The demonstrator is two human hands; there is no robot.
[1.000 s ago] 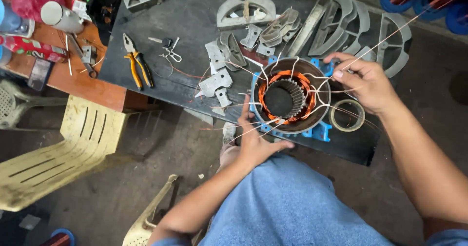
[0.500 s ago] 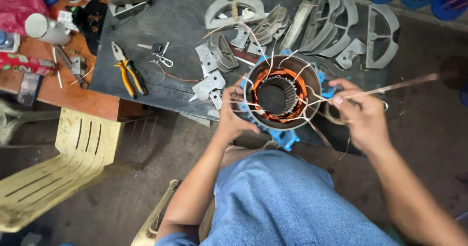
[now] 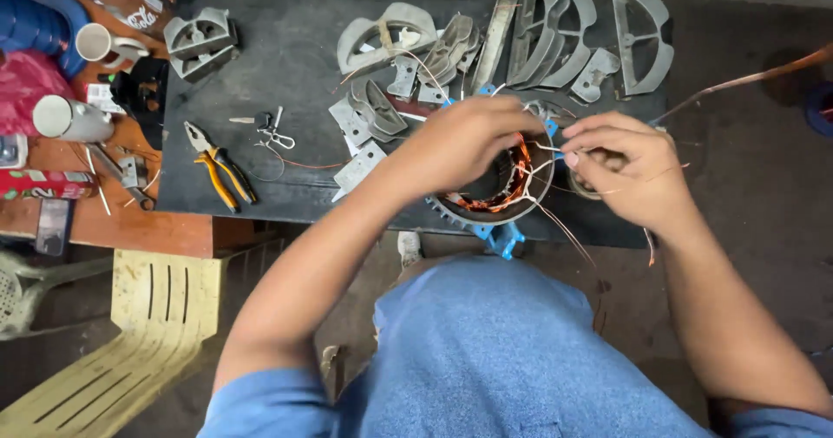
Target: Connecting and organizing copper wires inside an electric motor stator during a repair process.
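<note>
Presently mid-winding: motor stator (image 3: 495, 197) at front edge of dark worktop (image 3: 286, 73). Left hand (image 3: 460, 143) over stator core, grip curled on it, contents hidden. Right hand (image 3: 620, 164) pinching copper wire (image 3: 746, 79). Next move likely calls for steady tension, careful slot seating.
</note>
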